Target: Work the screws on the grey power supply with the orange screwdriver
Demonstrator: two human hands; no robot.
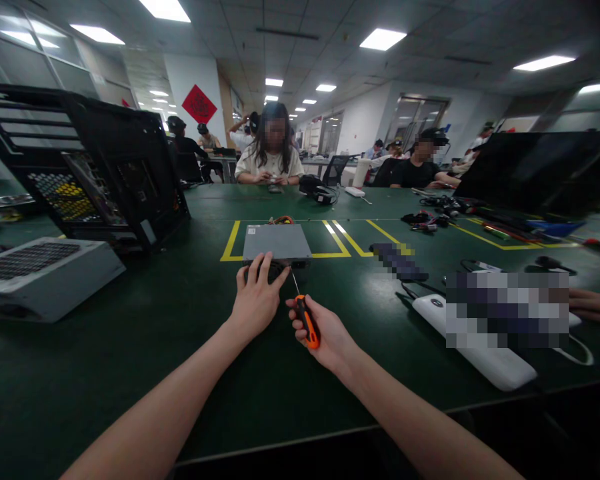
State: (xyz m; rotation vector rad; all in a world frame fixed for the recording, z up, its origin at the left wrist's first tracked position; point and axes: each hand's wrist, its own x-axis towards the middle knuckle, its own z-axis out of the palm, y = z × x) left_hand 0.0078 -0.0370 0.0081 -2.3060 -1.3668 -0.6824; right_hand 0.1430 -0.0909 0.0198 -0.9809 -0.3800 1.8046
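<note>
A grey computer power supply lies on the green table, its fan side facing me and a bundle of coloured wires at its far edge. My left hand rests against its near edge with the fingers spread, some on the top rim and one reaching towards the screwdriver's tip. My right hand is closed around the orange and black handle of a screwdriver. The thin shaft points up and away, its tip at the near face of the power supply. Whether the tip sits in a screw is too small to tell.
A black computer case and a larger grey power supply stand at the left. To the right are a phone, a white power strip, cables and a dark monitor. A person sits opposite.
</note>
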